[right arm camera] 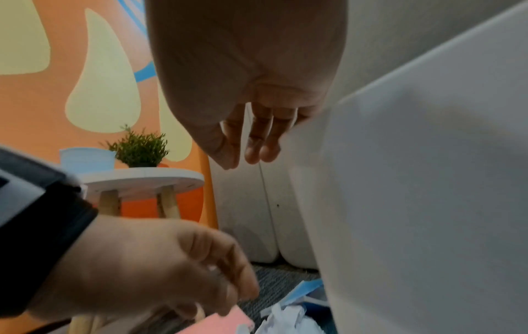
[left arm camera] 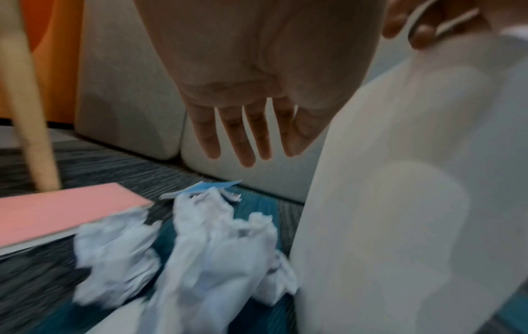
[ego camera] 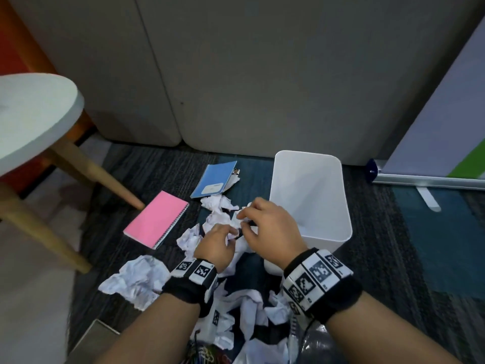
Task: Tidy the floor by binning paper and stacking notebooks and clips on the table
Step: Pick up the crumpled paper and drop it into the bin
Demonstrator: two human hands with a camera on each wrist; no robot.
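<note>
Carpeted floor (ego camera: 393, 258): white bin (ego camera: 309, 195) just beyond right hand (ego camera: 270, 227), interior bare; crumpled paper (ego camera: 217, 206) beneath both hands; left hand (ego camera: 215, 243) fingers relaxed, likewise right.

Crumpled white paper (ego camera: 136, 279) strewn over carpet, we count several wads from centre down to 6 o'clock. White bin (ego camera: 309, 195) upright, open-topped, at 3 o'clock of heap, touching it. Pink notebook (ego camera: 157, 222) flat, closed, spiral edge toward heap, at 9 o'clock. Blue notebook (ego camera: 214, 179) flat at 12 o'clock (torn scrap beside it). Coloured clips (ego camera: 203, 354) at 6 o'clock. White round table (ego camera: 34, 116) at 10 o'clock.
</note>
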